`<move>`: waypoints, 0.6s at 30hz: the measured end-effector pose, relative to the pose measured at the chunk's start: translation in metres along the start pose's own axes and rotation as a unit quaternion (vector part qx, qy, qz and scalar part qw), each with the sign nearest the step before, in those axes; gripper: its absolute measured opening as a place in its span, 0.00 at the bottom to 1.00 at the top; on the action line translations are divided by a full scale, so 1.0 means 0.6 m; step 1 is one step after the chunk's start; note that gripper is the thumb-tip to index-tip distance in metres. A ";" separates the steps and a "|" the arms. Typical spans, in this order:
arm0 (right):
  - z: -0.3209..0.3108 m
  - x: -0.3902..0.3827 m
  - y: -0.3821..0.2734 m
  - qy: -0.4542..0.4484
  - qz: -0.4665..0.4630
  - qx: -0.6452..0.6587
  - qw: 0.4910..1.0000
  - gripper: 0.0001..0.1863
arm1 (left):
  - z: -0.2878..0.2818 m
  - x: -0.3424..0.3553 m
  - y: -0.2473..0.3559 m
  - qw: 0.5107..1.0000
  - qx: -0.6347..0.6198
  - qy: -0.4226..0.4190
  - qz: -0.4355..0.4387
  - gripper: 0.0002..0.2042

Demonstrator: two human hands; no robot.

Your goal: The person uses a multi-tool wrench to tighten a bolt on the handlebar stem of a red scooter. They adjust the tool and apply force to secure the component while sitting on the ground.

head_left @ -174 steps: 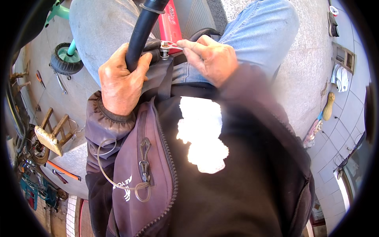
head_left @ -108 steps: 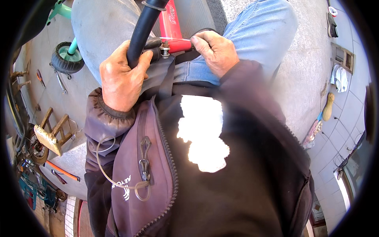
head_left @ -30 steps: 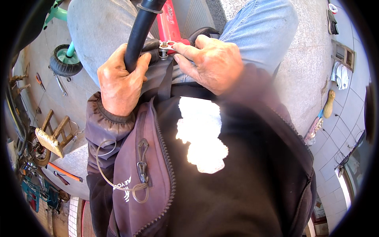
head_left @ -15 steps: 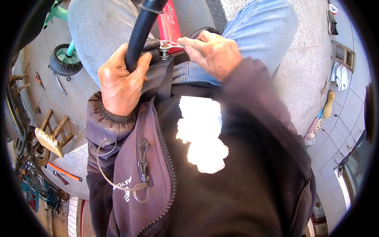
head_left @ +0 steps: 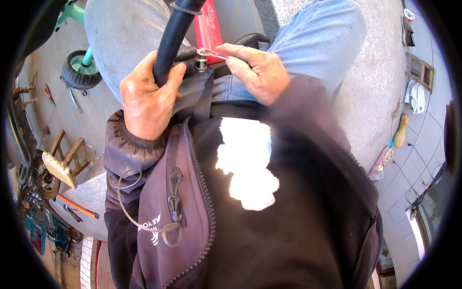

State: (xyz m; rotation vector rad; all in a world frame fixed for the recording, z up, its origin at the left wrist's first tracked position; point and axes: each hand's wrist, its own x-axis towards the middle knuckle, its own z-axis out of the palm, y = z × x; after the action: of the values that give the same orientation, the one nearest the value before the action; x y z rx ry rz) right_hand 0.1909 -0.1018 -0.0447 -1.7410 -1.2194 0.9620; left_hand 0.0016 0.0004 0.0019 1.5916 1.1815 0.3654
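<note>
My left hand (head_left: 144,98) is wrapped round the lower end of a thick black tube (head_left: 177,36), with the thumb along its right side. Beside it, close to black rounded parts, a metal bolt (head_left: 201,65) stands upright with washers or a nut on it. A flat silver wrench (head_left: 211,53) with holes sits at the top of this bolt. My right hand (head_left: 263,72) pinches the wrench's right end between thumb and forefinger. Behind them runs a red tube (head_left: 208,26) with lettering, between my jeans-clad knees.
At the left lie a black wheel with a green hub (head_left: 81,70), a wrench (head_left: 73,99) and a red-handled tool (head_left: 49,95). A small wooden stool (head_left: 60,168) is nearer. To the right are a dark shoe (head_left: 407,32), a wooden frame (head_left: 420,71) and white cloth (head_left: 415,95).
The wrench has turned and tilted on the bolt, now showing more edge-on. My right hand has shifted slightly with it and its fingers have re-bent. The left hand stays on the tube.
</note>
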 end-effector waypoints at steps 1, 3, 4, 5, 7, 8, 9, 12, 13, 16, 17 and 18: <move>-0.002 -0.002 -0.006 -0.012 -0.004 -0.039 0.999 0.17 | -0.001 0.000 -0.001 1.000 0.000 -0.002 0.000 0.15; -0.013 -0.004 -0.031 -0.035 -0.012 -0.118 0.992 0.17 | -0.001 0.000 -0.001 1.000 0.000 -0.004 0.002 0.15; -0.015 -0.005 -0.041 -0.034 -0.021 -0.119 0.992 0.17 | -0.001 0.000 0.000 1.000 -0.001 -0.004 0.004 0.15; -0.015 -0.007 -0.052 -0.032 -0.029 -0.121 0.992 0.16 | -0.001 -0.001 0.001 1.000 -0.002 -0.004 0.007 0.15; -0.014 -0.008 -0.064 -0.031 -0.031 -0.136 0.990 0.15 | 0.000 0.000 0.000 1.000 -0.001 -0.004 0.005 0.15; -0.014 -0.008 -0.069 -0.030 -0.024 -0.151 0.988 0.15 | 0.000 0.000 0.000 1.000 -0.001 -0.004 0.004 0.15; -0.012 -0.008 -0.072 -0.029 -0.017 -0.166 0.986 0.15 | 0.000 0.000 0.000 1.000 -0.001 -0.004 0.003 0.15; -0.005 -0.007 -0.074 -0.004 -0.039 -0.216 0.976 0.14 | 0.000 -0.001 0.000 1.000 -0.001 -0.002 0.004 0.15; -0.003 -0.005 -0.076 -0.002 -0.046 -0.225 0.973 0.14 | 0.000 0.000 -0.001 1.000 0.001 -0.002 0.007 0.15; -0.002 0.001 -0.085 0.002 -0.059 -0.245 0.968 0.13 | 0.000 0.000 -0.002 1.000 0.002 -0.002 0.011 0.15; -0.001 0.002 -0.088 0.002 -0.058 -0.248 0.967 0.13 | 0.000 0.000 -0.002 1.000 0.003 -0.001 0.012 0.15; -0.001 0.002 -0.090 0.002 -0.057 -0.251 0.966 0.13 | 0.000 0.000 -0.002 1.000 0.002 0.000 0.011 0.15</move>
State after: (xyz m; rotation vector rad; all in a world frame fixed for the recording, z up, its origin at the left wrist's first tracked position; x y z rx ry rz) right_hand 0.1725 -0.0885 0.0040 -2.0230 -1.6439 0.6105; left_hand 0.0009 0.0002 0.0008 1.6097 1.1660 0.3767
